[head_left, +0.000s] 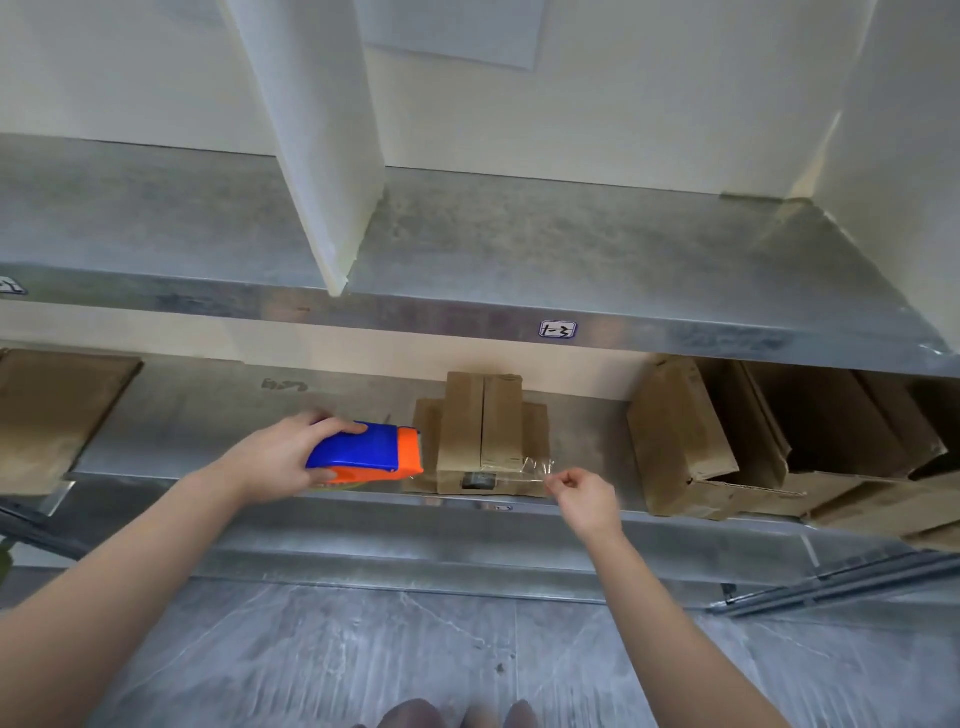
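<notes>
L hand (270, 457) grips dispenser (363, 452), R hand (584, 496) pinches tape (519, 472) (box (480, 431) behind, cartons (675, 436) right).

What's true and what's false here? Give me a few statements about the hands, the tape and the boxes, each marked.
The left hand holds a blue and orange tape dispenser. True.
The right hand is open and holds nothing. False: it pinches the end of the clear tape.
The clear tape stretches from the dispenser across the small cardboard box. True.
The label on the upper shelf reads 2-5. False: it reads 1-3.
</notes>
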